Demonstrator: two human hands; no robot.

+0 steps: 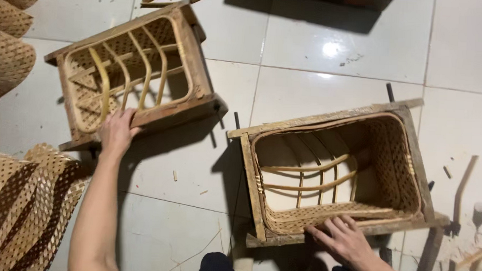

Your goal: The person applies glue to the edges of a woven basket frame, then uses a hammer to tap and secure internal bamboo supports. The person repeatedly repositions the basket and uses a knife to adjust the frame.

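Two woven bamboo baskets sit inside wooden box frames on a tiled floor. My left hand [116, 131] grips the near rim of the left frame [195, 59], which holds a basket with bent bamboo ribs [127, 73]. My right hand [344, 240] rests with fingers spread on the near edge of the right frame [249, 173], touching the woven rim of the basket [395, 167] inside it. Both baskets show open lattice walls and curved strips across the bottom.
Stacked woven bamboo mats lie at the lower left [19, 202] and upper left [7, 36]. Loose bamboo strips and splinters are scattered on the tiles [174, 175]. Dark tools and sticks lie at the lower right [457, 212]. My knees show at the bottom edge.
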